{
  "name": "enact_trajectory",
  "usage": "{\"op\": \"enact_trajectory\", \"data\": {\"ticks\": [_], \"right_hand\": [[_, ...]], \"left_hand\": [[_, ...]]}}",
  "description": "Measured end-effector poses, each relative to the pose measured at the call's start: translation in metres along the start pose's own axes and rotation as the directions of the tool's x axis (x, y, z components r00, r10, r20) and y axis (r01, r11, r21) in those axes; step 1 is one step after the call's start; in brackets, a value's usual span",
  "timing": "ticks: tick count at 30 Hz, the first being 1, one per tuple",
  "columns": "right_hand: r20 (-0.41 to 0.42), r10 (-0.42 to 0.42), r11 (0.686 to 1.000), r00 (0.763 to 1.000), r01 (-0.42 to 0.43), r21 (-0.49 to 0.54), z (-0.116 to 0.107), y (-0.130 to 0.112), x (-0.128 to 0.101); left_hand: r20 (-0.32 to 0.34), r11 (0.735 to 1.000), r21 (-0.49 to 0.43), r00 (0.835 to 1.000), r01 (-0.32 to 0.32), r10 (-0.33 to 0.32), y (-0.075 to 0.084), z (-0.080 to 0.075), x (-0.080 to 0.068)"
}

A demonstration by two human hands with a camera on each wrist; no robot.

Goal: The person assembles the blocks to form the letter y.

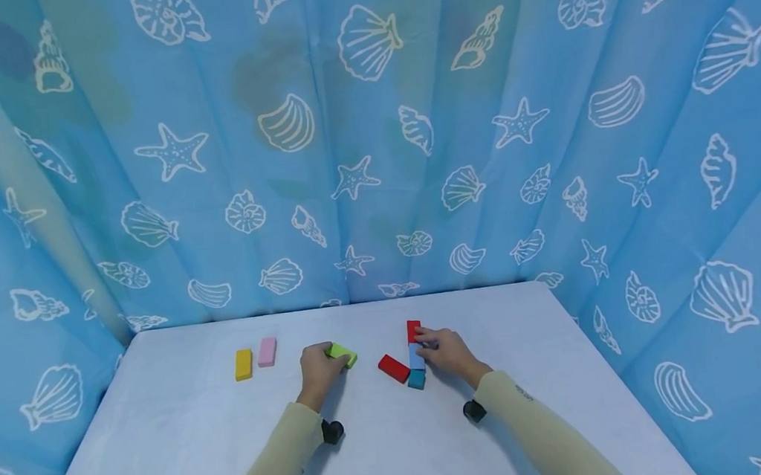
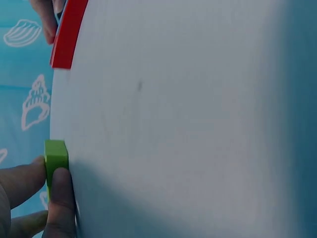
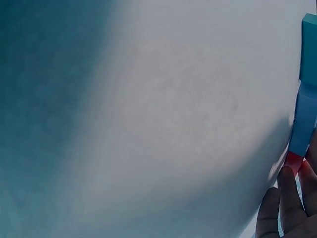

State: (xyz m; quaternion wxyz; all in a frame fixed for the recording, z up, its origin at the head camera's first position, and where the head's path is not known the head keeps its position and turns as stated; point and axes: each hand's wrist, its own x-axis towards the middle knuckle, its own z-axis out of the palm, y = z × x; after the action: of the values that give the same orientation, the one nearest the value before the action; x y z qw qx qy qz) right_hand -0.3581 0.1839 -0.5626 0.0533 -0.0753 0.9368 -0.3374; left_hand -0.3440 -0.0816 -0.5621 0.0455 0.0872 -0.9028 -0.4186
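My left hand (image 1: 317,371) pinches a lime-green block (image 1: 343,355) between thumb and fingers, low over the table. In the left wrist view the green block (image 2: 56,152) juts out past the fingertips. My right hand (image 1: 455,355) is at a row of blocks: a red block (image 1: 413,327) at the far end, a light blue block (image 1: 416,357) in the middle and a teal block (image 1: 416,379) nearest me. Its fingers grip the far red block (image 3: 293,161), partly covering it. Another red block (image 1: 394,368) lies slanted, its near corner at the row.
A yellow block (image 1: 244,364) and a pink block (image 1: 266,352) lie on the left part of the white table (image 1: 187,424). A blue curtain (image 1: 372,134) with shell prints hangs behind the table and along its sides.
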Motion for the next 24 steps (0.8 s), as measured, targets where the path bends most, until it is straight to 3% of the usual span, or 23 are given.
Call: {"op": "enact_trajectory", "data": {"ticks": [10, 24], "right_hand": [[-0.002, -0.01, 1.0, 1.0, 0.01, -0.015, -0.001, 0.001, 0.001], [-0.011, -0.015, 0.999, 1.0, 0.014, -0.031, 0.001, 0.002, 0.0]], "left_hand": [[-0.024, 0.999, -0.031, 0.999, 0.027, -0.028, 0.013, 0.014, -0.003], [0.023, 0.997, -0.051, 0.998, -0.062, 0.063, 0.02, 0.023, -0.006]]}}
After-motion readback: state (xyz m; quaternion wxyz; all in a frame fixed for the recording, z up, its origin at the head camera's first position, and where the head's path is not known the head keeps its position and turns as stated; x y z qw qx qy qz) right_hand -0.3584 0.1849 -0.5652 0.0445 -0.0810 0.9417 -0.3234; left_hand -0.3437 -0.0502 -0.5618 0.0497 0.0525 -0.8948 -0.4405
